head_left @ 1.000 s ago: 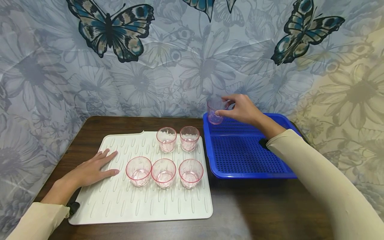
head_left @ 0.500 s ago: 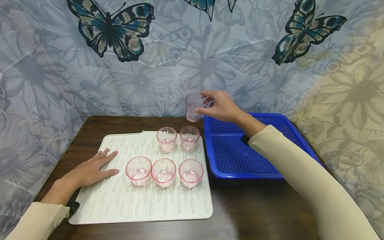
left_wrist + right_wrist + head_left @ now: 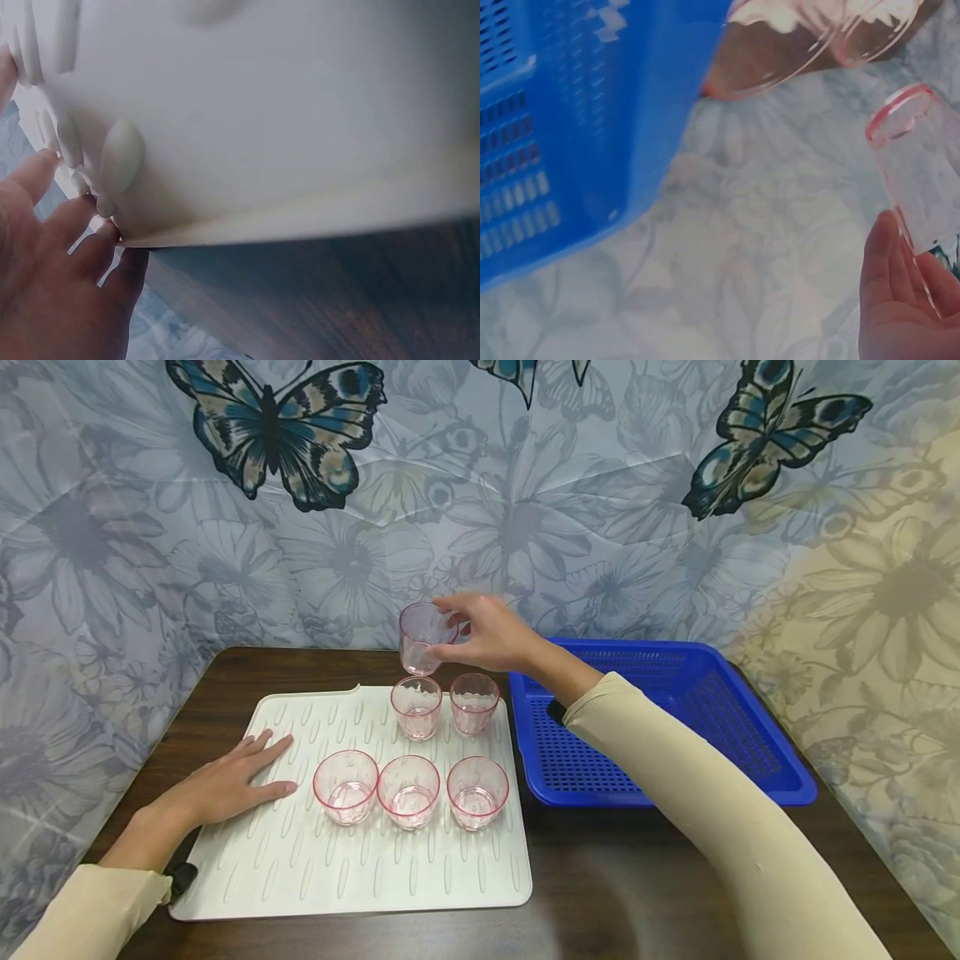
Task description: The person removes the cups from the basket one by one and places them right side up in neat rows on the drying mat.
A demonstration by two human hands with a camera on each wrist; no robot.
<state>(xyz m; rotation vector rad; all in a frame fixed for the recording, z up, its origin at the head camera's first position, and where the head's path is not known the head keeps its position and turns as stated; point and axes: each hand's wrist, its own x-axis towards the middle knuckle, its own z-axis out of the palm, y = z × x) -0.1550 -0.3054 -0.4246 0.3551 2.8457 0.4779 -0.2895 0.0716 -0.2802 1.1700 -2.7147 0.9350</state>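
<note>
My right hand (image 3: 491,631) pinches a clear glass mug (image 3: 417,639) with a pink rim, held upright above the back row of glasses. In the right wrist view the mug (image 3: 919,161) shows at the right edge, with the fingers at its handle side. Two similar glasses, the left one (image 3: 416,708) and the right one (image 3: 474,705), stand at the back of the white ribbed mat (image 3: 300,868). Three more, the middle one (image 3: 408,792) among them, stand in a front row. My left hand (image 3: 225,781) lies flat with spread fingers on the mat's left edge.
A blue plastic basket (image 3: 528,760) with a perforated bottom sits right of the mat, partly under my right forearm. Both rest on a dark wooden table (image 3: 585,877). A cloth with butterflies and flowers (image 3: 517,527) hangs right behind the table.
My right hand has carried the mug leftward from over the basket's back left corner to behind the back left glass. The left hand and standing glasses have stayed put.
</note>
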